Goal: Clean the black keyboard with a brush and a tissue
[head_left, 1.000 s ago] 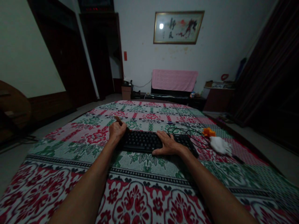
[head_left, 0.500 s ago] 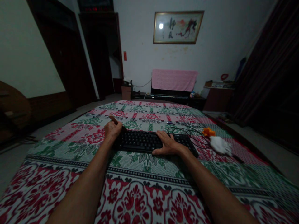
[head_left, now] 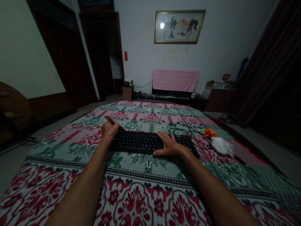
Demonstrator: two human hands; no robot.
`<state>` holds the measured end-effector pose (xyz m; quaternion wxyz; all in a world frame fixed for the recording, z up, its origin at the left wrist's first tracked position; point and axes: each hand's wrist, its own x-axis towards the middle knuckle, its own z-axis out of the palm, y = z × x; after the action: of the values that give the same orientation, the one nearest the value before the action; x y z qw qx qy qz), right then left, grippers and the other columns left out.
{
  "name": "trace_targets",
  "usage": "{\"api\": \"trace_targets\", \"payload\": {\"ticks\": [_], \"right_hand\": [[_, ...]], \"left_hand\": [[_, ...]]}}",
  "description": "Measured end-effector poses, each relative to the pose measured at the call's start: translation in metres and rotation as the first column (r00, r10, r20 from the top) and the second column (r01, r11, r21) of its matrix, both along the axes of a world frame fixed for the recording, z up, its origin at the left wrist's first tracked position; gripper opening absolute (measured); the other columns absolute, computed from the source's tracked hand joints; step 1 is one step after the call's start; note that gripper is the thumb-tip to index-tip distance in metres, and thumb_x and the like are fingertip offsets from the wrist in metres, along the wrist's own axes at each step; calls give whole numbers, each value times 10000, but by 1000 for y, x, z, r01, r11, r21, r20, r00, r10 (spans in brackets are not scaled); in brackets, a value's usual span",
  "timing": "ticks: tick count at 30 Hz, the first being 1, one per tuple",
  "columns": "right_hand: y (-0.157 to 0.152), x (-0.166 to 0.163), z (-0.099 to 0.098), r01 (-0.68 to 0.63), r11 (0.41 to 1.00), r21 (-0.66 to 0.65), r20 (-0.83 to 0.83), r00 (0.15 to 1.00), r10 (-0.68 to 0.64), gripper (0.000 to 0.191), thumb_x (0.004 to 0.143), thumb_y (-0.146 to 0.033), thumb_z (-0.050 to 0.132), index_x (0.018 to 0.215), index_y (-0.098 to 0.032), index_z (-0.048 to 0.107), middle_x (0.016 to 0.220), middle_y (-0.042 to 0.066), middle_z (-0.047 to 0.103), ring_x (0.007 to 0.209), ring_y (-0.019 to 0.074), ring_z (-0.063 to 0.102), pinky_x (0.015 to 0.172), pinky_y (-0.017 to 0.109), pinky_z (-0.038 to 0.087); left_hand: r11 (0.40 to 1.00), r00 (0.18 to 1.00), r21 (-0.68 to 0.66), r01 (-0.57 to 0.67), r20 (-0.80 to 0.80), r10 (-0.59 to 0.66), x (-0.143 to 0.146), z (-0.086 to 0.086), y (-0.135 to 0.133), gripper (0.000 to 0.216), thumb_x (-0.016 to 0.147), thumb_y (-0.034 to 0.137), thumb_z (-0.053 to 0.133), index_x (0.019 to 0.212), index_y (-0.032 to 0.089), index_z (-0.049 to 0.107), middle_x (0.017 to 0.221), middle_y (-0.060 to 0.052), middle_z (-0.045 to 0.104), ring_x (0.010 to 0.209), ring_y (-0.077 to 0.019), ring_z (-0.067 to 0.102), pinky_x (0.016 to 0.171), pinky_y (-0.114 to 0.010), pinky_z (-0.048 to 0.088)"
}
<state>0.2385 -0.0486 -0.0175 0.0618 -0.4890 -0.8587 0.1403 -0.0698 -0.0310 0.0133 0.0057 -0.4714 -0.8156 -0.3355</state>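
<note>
Keyboard [head_left: 138, 142], black, lies across the centre of the frame in the head view, its long side running left to right on a patterned cloth [head_left: 150, 171] of red, green and white. Left hand [head_left: 109, 130], left of centre, is closed in a fist around a brown stick [head_left: 109, 119], one end of which pokes out above the fingers toward the upper left. The fist is at the keyboard's left end; the light is dim, and whether the stick's lower part touches the keys I cannot tell. Right hand [head_left: 168, 145], right of centre, is spread palm down on the keyboard, fingers on the keys toward the far edge and thumb out to the left along the near edge.

Black cable [head_left: 183, 130] loops on the cloth beyond the keyboard's right part. Right of it sit an orange thing [head_left: 210, 133] and, just beside that, a white bundle [head_left: 221, 146], perhaps a glove. At the top of the frame, right of centre, a framed picture [head_left: 180, 27] hangs above a pink towel [head_left: 175, 80].
</note>
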Motion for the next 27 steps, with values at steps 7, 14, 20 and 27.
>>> {"api": "trace_targets", "payload": {"ticks": [7,14,20,27], "right_hand": [[-2,0,3,-4,1000,-12,13,1000,4,1196,540,-763,602,1458,-154,136,1521,149,109,1392,349,44,1089,602,-10],[-1,-1,2,-9,1000,-12,13,1000,9,1198,534,-777,591,1457,-158,141,1519,158,116,1391,352,44,1083,605,-11],[-2,-1,3,5,1000,-16,23,1000,-5,1190,538,-760,603,1459,-167,138,1521,144,118,1389,359,50,1087,599,-4],[0,0,0,-4,1000,-15,-2,1000,3,1200,527,-775,599,1459,-172,144,1520,150,115,1386,372,47,1084,611,-18]], "left_hand": [[999,999,-20,-47,-26,46,-3,-2,-4,422,779,354,413,895,69,702,895,-205,693,883,-328,637,736,-341,468],[997,999,62,-48,30,46,-3,4,-3,369,755,332,439,831,86,704,847,-193,698,875,-336,639,748,-370,478],[969,828,166,182,505,-242,21,-1,4,239,644,327,549,704,132,674,702,-102,699,690,-246,659,596,-293,502],[860,474,362,360,723,-503,71,-6,-9,189,609,298,627,658,116,614,655,-63,677,559,-145,626,501,-214,483]]}}
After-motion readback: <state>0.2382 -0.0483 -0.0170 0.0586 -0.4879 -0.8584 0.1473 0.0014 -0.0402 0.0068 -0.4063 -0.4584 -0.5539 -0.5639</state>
